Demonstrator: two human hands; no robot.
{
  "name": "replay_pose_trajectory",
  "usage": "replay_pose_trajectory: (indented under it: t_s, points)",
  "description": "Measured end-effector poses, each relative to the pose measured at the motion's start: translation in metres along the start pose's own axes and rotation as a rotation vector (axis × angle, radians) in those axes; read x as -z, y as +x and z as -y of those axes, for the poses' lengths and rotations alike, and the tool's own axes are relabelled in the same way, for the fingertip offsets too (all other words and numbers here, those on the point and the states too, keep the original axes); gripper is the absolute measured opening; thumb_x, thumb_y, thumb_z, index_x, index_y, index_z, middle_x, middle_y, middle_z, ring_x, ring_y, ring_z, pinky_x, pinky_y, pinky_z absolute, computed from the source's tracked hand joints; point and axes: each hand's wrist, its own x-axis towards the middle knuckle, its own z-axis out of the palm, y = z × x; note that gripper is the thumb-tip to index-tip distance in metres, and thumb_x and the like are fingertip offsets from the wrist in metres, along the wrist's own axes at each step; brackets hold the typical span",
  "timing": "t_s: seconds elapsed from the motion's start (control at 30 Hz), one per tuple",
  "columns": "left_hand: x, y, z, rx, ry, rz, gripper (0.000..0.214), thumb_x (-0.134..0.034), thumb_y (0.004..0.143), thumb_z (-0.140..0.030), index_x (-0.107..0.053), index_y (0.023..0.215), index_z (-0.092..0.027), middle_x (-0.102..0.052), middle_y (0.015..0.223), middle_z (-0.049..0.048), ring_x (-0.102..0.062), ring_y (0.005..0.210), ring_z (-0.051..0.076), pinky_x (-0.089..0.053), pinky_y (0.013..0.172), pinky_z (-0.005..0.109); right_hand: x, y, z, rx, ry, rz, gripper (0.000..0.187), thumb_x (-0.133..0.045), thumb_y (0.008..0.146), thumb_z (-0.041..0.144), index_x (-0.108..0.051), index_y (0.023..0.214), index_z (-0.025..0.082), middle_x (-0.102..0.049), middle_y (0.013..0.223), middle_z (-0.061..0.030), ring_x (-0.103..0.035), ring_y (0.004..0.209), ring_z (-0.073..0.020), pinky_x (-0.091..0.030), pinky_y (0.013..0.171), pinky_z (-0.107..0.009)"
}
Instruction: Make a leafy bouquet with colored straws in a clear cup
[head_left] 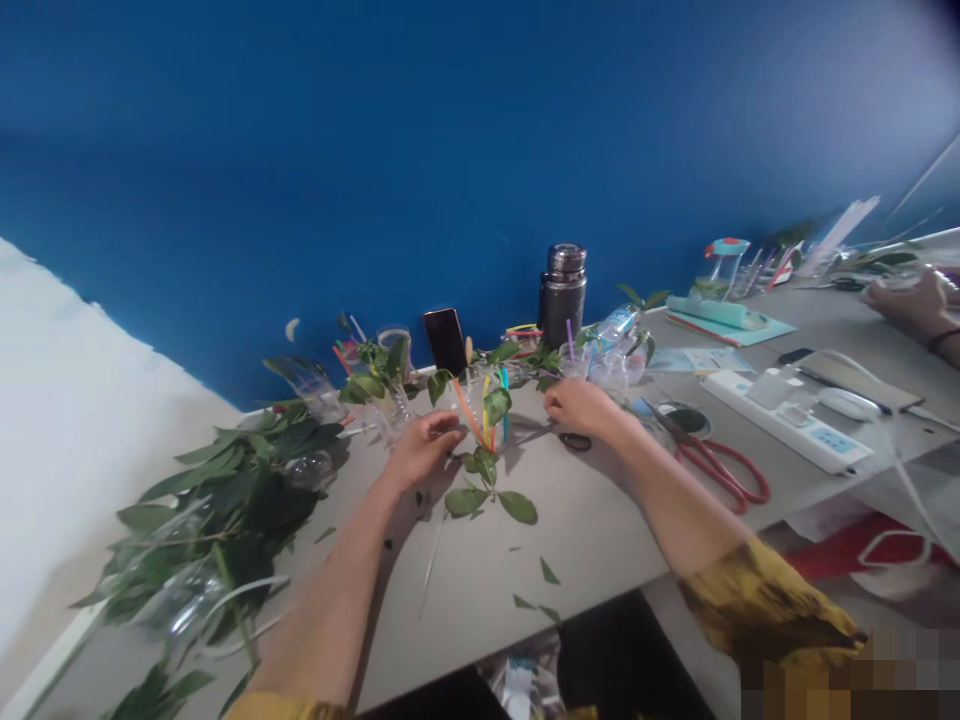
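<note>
In the middle of the table stands a clear plastic cup [469,400] with orange, yellow and teal straws [505,405] and leaves in it. Just left of the cup is my left hand [420,450], its thumb and fingers apart with nothing visible between them. To the cup's right, my right hand [585,405] is closed, fingers curled inward; whatever they hold, if anything, is hidden. Black-handled scissors [576,441] lie beneath my right hand, their blades pointing toward the cup. A leafy sprig [487,490] lies in front of the cup.
Leafy branches [262,490] and plastic cups crowd the left side. A phone [445,342] and dark thermos [564,300] stand by the blue wall. Red-handled scissors [724,475] and a power strip [787,420] lie to the right. Another person's hand [911,305] is at far right.
</note>
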Motion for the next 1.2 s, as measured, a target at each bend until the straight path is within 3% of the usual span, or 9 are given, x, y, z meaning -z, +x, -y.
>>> replay_pose_trajectory:
  t_s: [0.07, 0.17, 0.3, 0.4, 0.6, 0.73, 0.87, 1.03, 1.2]
  points:
    - [0.006, -0.001, -0.006, 0.018, 0.102, 0.030, 0.038, -0.085, 0.069, -0.041, -0.083, 0.100, -0.019, -0.084, 0.098, 0.0134, -0.077, 0.095, 0.032, -0.061, 0.087, 0.042, 0.005, -0.005, 0.002, -0.034, -0.125, 0.074, 0.022, -0.066, 0.085, 0.009, -0.085, 0.093, 0.017, -0.083, 0.104, -0.0160, -0.078, 0.101, -0.0306, -0.055, 0.083, -0.031]
    - [0.014, -0.006, -0.018, 0.052, 0.325, 0.136, 0.039, -0.077, 0.072, -0.045, -0.082, 0.101, -0.020, -0.084, 0.108, 0.0108, -0.077, 0.102, 0.033, -0.059, 0.094, 0.042, 0.009, -0.008, 0.008, -0.063, -0.218, 0.162, 0.030, -0.066, 0.084, 0.006, -0.085, 0.107, 0.014, -0.082, 0.112, -0.0202, -0.077, 0.110, -0.0315, -0.056, 0.089, -0.031]
    - [0.024, -0.026, -0.034, 0.057, 0.624, 0.253, 0.037, -0.066, 0.081, -0.045, -0.081, 0.107, -0.023, -0.082, 0.119, 0.0089, -0.076, 0.110, 0.032, -0.056, 0.100, 0.041, 0.009, -0.009, 0.011, -0.107, -0.258, 0.184, 0.038, -0.064, 0.087, 0.007, -0.080, 0.122, 0.010, -0.080, 0.119, -0.0241, -0.076, 0.117, -0.0341, -0.058, 0.094, -0.035]
    - [0.026, -0.046, -0.043, 0.010, 0.707, 0.283, 0.033, -0.062, 0.086, -0.044, -0.080, 0.104, -0.024, -0.082, 0.120, 0.0087, -0.075, 0.112, 0.032, -0.054, 0.100, 0.041, 0.009, -0.010, 0.010, -0.126, -0.290, 0.193, 0.041, -0.059, 0.092, 0.007, -0.077, 0.128, 0.008, -0.078, 0.123, -0.0262, -0.074, 0.121, -0.0353, -0.059, 0.095, -0.038]
    - [-0.006, -0.076, -0.049, -0.164, 0.703, 0.276, 0.024, -0.066, 0.086, -0.036, -0.077, 0.102, -0.022, -0.075, 0.113, 0.0100, -0.070, 0.113, 0.030, -0.052, 0.104, 0.041, 0.008, -0.021, 0.011, -0.120, -0.358, 0.181, 0.043, -0.052, 0.097, 0.005, -0.076, 0.132, 0.011, -0.074, 0.134, -0.0247, -0.070, 0.129, -0.0336, -0.056, 0.104, -0.042]
    - [-0.032, -0.087, -0.052, -0.211, 0.764, 0.352, 0.016, -0.068, 0.087, -0.031, -0.075, 0.097, -0.020, -0.070, 0.110, 0.0120, -0.066, 0.112, 0.031, -0.054, 0.100, 0.043, 0.010, -0.029, 0.011, -0.128, -0.391, 0.179, 0.042, -0.049, 0.099, 0.007, -0.076, 0.131, 0.010, -0.075, 0.130, -0.0262, -0.072, 0.126, -0.0333, -0.057, 0.101, -0.041]
    - [-0.035, -0.102, -0.054, -0.228, 0.759, 0.382, 0.016, -0.066, 0.088, -0.026, -0.075, 0.099, -0.021, -0.071, 0.110, 0.0113, -0.066, 0.115, 0.031, -0.053, 0.103, 0.043, 0.013, -0.036, 0.012, -0.108, -0.423, 0.172, 0.044, -0.046, 0.099, 0.005, -0.075, 0.131, 0.006, -0.073, 0.132, -0.0291, -0.071, 0.126, -0.0358, -0.057, 0.099, -0.044]
    - [0.001, -0.128, -0.050, -0.229, 0.690, 0.167, 0.023, -0.061, 0.092, -0.030, -0.078, 0.107, -0.025, -0.077, 0.119, 0.0095, -0.069, 0.117, 0.029, -0.054, 0.105, 0.042, 0.014, -0.043, 0.007, -0.105, -0.447, 0.171, 0.040, -0.051, 0.098, 0.008, -0.077, 0.129, 0.008, -0.075, 0.128, -0.0284, -0.073, 0.124, -0.0360, -0.056, 0.099, -0.043]
    - [0.068, -0.148, -0.045, -0.186, 0.726, -0.360, 0.025, -0.059, 0.091, -0.040, -0.076, 0.092, -0.022, -0.078, 0.110, 0.0096, -0.072, 0.107, 0.028, -0.056, 0.103, 0.041, 0.018, -0.050, -0.003, -0.120, -0.420, 0.174, 0.035, -0.062, 0.097, 0.020, -0.078, 0.126, 0.009, -0.076, 0.125, -0.0294, -0.073, 0.120, -0.0374, -0.055, 0.098, -0.042]
